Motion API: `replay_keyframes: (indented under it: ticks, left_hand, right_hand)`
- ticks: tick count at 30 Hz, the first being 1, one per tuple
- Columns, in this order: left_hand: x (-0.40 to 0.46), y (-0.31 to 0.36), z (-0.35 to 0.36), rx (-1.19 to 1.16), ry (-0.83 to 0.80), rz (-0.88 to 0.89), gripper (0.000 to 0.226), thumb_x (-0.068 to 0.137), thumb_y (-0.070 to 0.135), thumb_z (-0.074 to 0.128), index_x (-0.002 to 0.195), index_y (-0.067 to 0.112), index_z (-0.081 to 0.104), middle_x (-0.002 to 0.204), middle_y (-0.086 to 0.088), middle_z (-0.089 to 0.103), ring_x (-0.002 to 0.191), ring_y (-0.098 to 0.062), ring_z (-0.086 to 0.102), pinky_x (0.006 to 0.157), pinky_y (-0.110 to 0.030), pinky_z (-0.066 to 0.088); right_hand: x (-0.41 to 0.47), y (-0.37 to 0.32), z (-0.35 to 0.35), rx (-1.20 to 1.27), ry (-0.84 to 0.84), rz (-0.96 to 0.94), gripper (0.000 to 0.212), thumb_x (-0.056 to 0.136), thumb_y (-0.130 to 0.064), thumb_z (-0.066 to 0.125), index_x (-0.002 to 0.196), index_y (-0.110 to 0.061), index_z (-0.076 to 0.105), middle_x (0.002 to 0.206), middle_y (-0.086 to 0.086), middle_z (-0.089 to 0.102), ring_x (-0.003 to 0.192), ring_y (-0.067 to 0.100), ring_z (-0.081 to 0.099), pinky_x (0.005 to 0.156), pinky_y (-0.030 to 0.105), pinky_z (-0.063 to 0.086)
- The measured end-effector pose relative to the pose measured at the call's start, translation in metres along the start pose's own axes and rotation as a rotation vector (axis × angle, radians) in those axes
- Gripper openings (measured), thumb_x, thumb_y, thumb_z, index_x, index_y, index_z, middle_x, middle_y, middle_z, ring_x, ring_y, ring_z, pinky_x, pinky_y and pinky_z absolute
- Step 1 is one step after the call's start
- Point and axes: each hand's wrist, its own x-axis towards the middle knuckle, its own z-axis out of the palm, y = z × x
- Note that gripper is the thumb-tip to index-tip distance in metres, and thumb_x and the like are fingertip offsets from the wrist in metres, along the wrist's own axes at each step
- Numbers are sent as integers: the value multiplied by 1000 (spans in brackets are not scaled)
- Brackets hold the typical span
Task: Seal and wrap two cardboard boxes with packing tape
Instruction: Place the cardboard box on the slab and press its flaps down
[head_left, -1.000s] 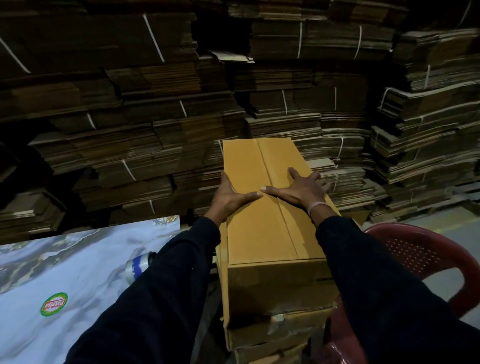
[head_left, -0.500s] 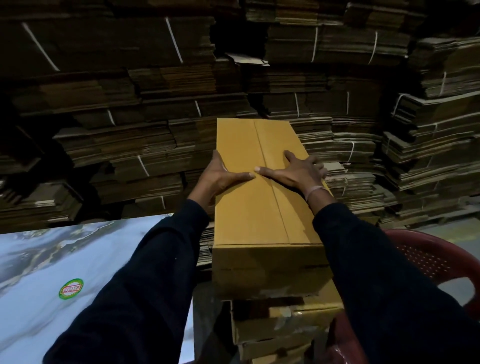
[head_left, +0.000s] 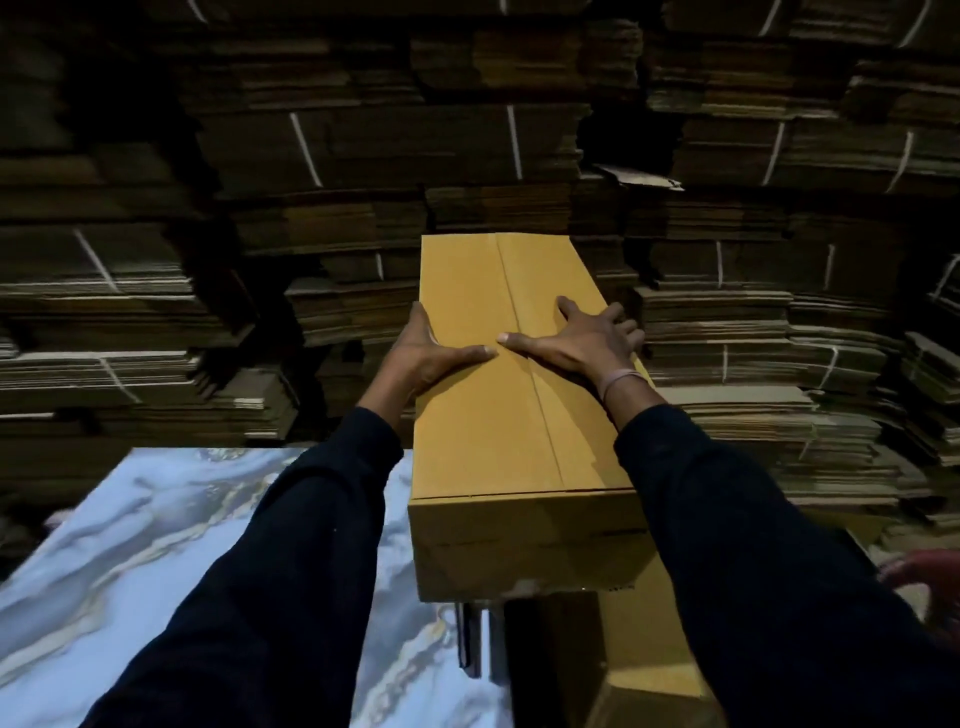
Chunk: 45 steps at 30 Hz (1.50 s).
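Stacked bundles of flattened cardboard (head_left: 363, 156), tied with pale strapping, fill the whole background from floor to top of view. At lower left lies the marbled blue-white surface (head_left: 130, 545); no tape roll shows on it at this moment, though one lay near its right edge a second ago, so it is either out of frame or hidden by the left sleeve. The left hand (head_left: 431, 353) is clamped on the left edge of the cardboard box (head_left: 488, 426), thumb laid flat across the top, fingers wrapped down the side out of sight. The box is held lengthwise away from the person, its near end overhanging the right edge of the surface. Its centre seam runs unbroken along the top; no tape can be made out on it, though the light is poor. The right hand (head_left: 576, 348) is spread flat on the top near the right edge, fingertips curling over it. Compared with a second ago, the box sits higher and further left, clear of the other cartons (head_left: 644, 649) beneath it. Judgement: the box is being carried to the surface for taping; sealing has not yet begun.
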Motion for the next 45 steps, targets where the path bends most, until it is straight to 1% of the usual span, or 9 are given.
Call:
replay_keyframes:
  ticks: [11, 16, 25, 29, 34, 37, 40, 42, 45]
  left_hand:
    - [8, -124, -231, 94, 76, -31, 123, 59, 57, 98, 155, 25, 30, 142, -2, 55, 127, -24, 55, 109, -52, 48]
    - [-17, -193, -290, 72, 69, -63, 123, 52, 60, 99, 151, 28, 34, 139, 0, 59, 125, -23, 59, 108, -51, 51]
    - [-71, -307, -287, -14, -25, -145, 118, 56, 62, 99, 152, 40, 33, 136, 8, 62, 121, -18, 64, 102, -45, 56]
    - [-103, -331, -260, -38, -40, -146, 105, 70, 46, 97, 153, 35, 33, 135, 9, 58, 119, -15, 60, 95, -33, 51]
    - [-110, -349, -244, -3, 14, -135, 106, 69, 56, 95, 151, 34, 31, 143, 5, 54, 130, -17, 54, 106, -48, 52]
    - [-104, -348, -240, 177, -19, -173, 123, 73, 74, 81, 164, 27, 12, 169, -8, 25, 155, -33, 26, 122, -58, 36]
    - [-101, -350, -232, 630, -67, -130, 104, 93, 79, 48, 167, 20, 4, 174, -19, -14, 157, -46, -21, 128, -61, 3]
    - [-98, -350, -229, 823, -90, 32, 83, 102, 75, 28, 166, 25, 14, 174, -17, -16, 155, -42, -29, 126, -58, -12]
    - [-89, -350, -222, 918, -224, 203, 76, 103, 71, 7, 168, 32, 13, 176, -12, -9, 158, -38, -24, 126, -54, -14]
  right_hand:
    - [-23, -233, 108, 75, -45, -60, 125, 58, -104, 52, 161, -40, 25, 163, 28, 14, 145, 59, 18, 116, 64, 21]
    - [-50, -292, 175, 89, -139, -51, 126, 57, -105, 51, 162, -41, 22, 164, 27, 14, 144, 58, 21, 115, 62, 23]
    - [-99, -293, 286, 26, -205, 39, 131, 49, -109, 48, 160, -44, 23, 150, 24, 28, 132, 49, 34, 107, 54, 31]
    - [-116, -272, 326, -11, -240, 75, 136, 44, -111, 44, 161, -46, 17, 158, 26, 19, 138, 50, 30, 113, 57, 29]
    - [-121, -257, 346, -19, -188, 54, 135, 48, -111, 39, 163, -45, 14, 167, 30, 3, 148, 53, 19, 120, 61, 20]
    - [-120, -257, 347, -45, -174, 33, 134, 51, -112, 35, 164, -44, 12, 168, 30, -3, 150, 53, 18, 119, 61, 20]
    - [-123, -255, 349, -79, -166, 4, 133, 52, -114, 24, 164, -45, 7, 169, 29, -9, 151, 53, 16, 118, 60, 20]
    - [-125, -253, 351, -89, -166, -17, 129, 55, -114, 18, 164, -46, 6, 170, 27, -14, 153, 54, 11, 120, 61, 19]
    - [-124, -246, 351, -46, -206, -49, 109, 71, -106, 19, 163, -49, 4, 171, 22, -20, 155, 53, 0, 123, 62, 11]
